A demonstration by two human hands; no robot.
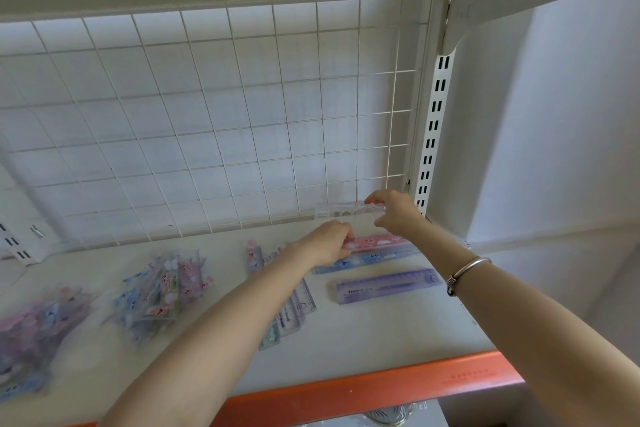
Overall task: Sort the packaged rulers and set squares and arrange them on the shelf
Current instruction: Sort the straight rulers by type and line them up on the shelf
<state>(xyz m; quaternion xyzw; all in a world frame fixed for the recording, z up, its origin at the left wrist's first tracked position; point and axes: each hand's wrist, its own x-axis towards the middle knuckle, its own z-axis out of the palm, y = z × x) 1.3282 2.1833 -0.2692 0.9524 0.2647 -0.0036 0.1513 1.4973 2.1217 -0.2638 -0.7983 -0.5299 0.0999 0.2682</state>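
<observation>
The white shelf [398, 333] with its orange front lip carries everything, backed by a wire grid [207, 114]. A loose heap of mixed packs [162, 288] sits to the left, well apart from a sorted row at the back right. In that row the purple ruler [388, 286] lies nearest the front, the blue ruler [367, 259] behind it and the pink ruler [384, 241] behind that, all running left to right. The left hand [329, 242] has its fingers curled on the pink ruler's left end. The right hand [396, 215] pinches the right end of the clear ruler pack [341, 211] between thumb and fingers. The pack hangs just above the shelf, close to the grid, its long axis running leftward from the fingers, parallel to the row. Transparent, thin and faintly printed, it likely needs lowering flat behind the pink ruler.
</observation>
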